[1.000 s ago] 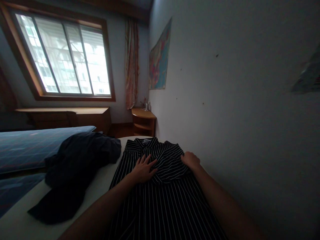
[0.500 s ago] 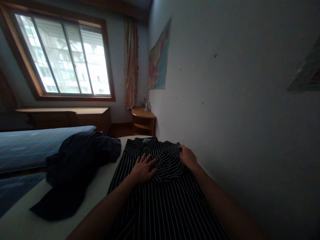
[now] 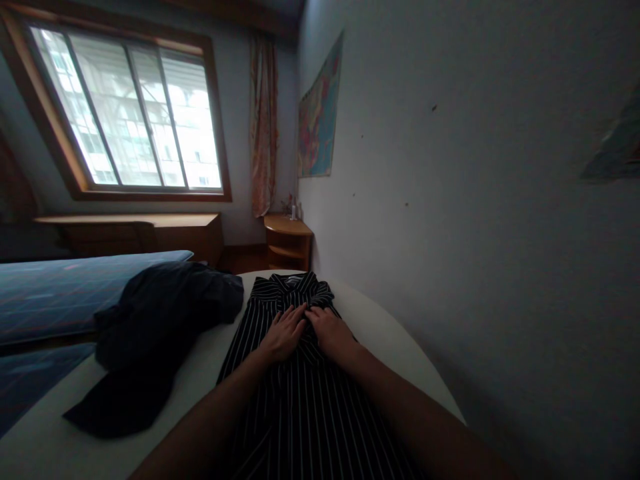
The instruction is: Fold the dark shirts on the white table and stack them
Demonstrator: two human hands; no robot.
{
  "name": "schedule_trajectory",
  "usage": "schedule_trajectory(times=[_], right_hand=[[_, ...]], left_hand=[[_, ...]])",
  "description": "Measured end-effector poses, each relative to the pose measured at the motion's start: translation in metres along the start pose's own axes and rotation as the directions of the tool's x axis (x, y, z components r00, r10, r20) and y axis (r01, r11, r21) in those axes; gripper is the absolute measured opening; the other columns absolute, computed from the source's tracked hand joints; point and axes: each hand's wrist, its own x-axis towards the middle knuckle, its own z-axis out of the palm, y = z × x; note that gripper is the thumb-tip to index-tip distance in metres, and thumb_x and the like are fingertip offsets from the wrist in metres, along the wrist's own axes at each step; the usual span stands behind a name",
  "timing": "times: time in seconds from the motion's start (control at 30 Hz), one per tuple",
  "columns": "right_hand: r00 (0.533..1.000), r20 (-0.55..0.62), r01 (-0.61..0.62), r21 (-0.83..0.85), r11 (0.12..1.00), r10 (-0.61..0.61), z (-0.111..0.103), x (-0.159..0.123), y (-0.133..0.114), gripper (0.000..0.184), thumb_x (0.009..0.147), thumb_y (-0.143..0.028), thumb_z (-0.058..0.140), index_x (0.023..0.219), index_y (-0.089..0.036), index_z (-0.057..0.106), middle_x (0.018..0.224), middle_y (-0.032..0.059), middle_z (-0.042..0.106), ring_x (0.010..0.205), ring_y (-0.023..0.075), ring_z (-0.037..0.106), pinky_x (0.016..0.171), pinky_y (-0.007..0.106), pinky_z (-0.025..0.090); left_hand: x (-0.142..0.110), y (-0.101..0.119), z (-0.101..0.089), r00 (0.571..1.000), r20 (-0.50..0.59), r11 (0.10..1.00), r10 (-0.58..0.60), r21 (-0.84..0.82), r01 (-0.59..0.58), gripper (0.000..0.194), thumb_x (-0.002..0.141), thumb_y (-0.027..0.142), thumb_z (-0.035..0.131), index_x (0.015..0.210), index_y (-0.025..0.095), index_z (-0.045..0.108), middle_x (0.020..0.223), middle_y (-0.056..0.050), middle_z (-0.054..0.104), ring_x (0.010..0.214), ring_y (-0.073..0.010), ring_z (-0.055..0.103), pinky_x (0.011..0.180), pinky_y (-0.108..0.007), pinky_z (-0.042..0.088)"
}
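Observation:
A black shirt with thin white stripes (image 3: 305, 413) lies on a white surface (image 3: 385, 333) in front of me, collar at the far end. Its right side is folded in over the middle. My left hand (image 3: 283, 333) rests flat on the shirt's chest, fingers stretched out. My right hand (image 3: 329, 331) lies beside it, palm down on the folded-in fabric, fingers touching those of the left.
A dark blue garment (image 3: 155, 327) lies crumpled to the left on the white surface. Beyond it is a blue bed cover (image 3: 55, 293). A wall (image 3: 475, 200) runs close along the right. A corner shelf (image 3: 287, 243), a desk (image 3: 130, 230) and a window (image 3: 130, 113) are at the back.
My right hand has moved left from the shirt's right edge to the middle, carrying the right side of the shirt over. The left hand has stayed put.

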Motion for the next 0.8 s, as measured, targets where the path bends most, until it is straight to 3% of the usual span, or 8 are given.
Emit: schedule_trajectory(times=[0.1,0.2,0.37,0.5,0.63,0.8], right_hand=[[0.993,0.083,0.078,0.042,0.996,-0.081,0.006,-0.008,-0.002,0.053,0.085,-0.003,0.043,0.136,-0.014,0.052,0.143,0.0122,0.051,0.121,0.0269,0.052,0.102,0.039,0.043],[0.991,0.086,0.093,0.097,0.991,-0.101,0.001,-0.019,0.003,0.054,0.084,-0.008,0.049,0.137,-0.012,0.049,0.14,0.0139,0.053,0.122,0.0262,0.051,0.104,0.038,0.041],[0.993,0.106,-0.061,0.031,0.998,0.058,-0.015,-0.038,0.01,0.051,0.077,-0.028,0.065,0.124,-0.01,0.055,0.125,0.0176,0.06,0.116,0.0313,0.054,0.098,0.042,0.044],[0.969,0.164,-0.178,-0.056,0.982,0.185,-0.02,-0.051,0.012,0.045,0.077,-0.033,0.066,0.116,-0.01,0.06,0.117,0.0201,0.064,0.11,0.0352,0.06,0.088,0.044,0.049],[0.956,0.203,-0.2,-0.075,0.977,0.211,-0.02,-0.057,0.016,0.027,0.084,-0.019,0.053,0.108,-0.012,0.064,0.111,0.0197,0.069,0.102,0.0338,0.066,0.08,0.042,0.051],[0.954,0.152,-0.259,-0.018,0.966,0.259,-0.029,-0.053,0.014,0.025,0.089,-0.016,0.046,0.106,-0.017,0.064,0.101,0.0158,0.073,0.093,0.0305,0.07,0.074,0.038,0.05]], left_hand=[[0.006,0.0,-0.001,0.998,-0.048,0.999,-0.051,-0.021,0.05,0.051,0.102,0.034,0.018,0.15,0.026,0.034,0.156,0.0,0.038,0.145,-0.0193,0.03,0.119,-0.042,0.02],[0.017,0.006,-0.005,0.984,-0.14,0.994,-0.106,-0.019,0.105,0.047,0.101,0.033,0.026,0.142,0.02,0.045,0.146,-0.007,0.052,0.134,-0.0187,0.047,0.112,-0.033,0.032],[0.036,0.026,-0.015,0.959,-0.242,0.986,-0.148,0.034,0.161,0.04,0.093,0.042,0.048,0.125,0.019,0.056,0.126,-0.011,0.065,0.119,-0.0263,0.059,0.102,-0.036,0.04],[0.049,0.04,-0.013,0.964,-0.228,0.984,-0.137,0.078,0.158,0.037,0.087,0.043,0.06,0.118,0.022,0.059,0.12,-0.009,0.067,0.114,-0.0268,0.061,0.098,-0.036,0.042],[0.064,0.043,-0.008,0.948,-0.22,0.965,-0.23,0.073,0.251,0.024,0.09,0.034,0.054,0.107,0.019,0.064,0.109,-0.013,0.071,0.107,-0.0282,0.065,0.089,-0.037,0.047],[0.086,0.025,-0.015,0.903,-0.251,0.935,-0.349,-0.02,0.355,0.032,0.093,0.04,0.048,0.111,0.02,0.066,0.108,-0.013,0.072,0.102,-0.0288,0.068,0.082,-0.036,0.05]])
